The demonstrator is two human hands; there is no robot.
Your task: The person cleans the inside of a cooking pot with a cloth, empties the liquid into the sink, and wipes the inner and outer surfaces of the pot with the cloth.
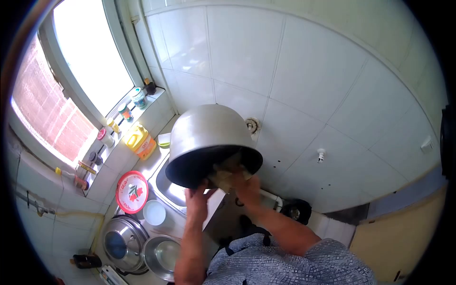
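A large metal pot (209,126) is held up in front of me, tipped so that its dark opening faces down toward my body. My left hand (197,197) grips the pot's lower rim, fingers partly hidden inside. At the opening, my right hand (244,186) is closed on a beige cloth (222,179) that reaches into the pot. Motion blurs this hand a little, and the pot's inner wall is too dark to make out. Behind and below the pot is a steel sink (164,183), partly covered by it.
Left of the sink are a red floral plate (132,191), a pale bowl (154,212), a steel basin (161,251) and a lidded steel pot (121,242). A yellow jug (140,141) stands by the sill, which holds several small jars. A tiled wall (237,52) rises ahead.
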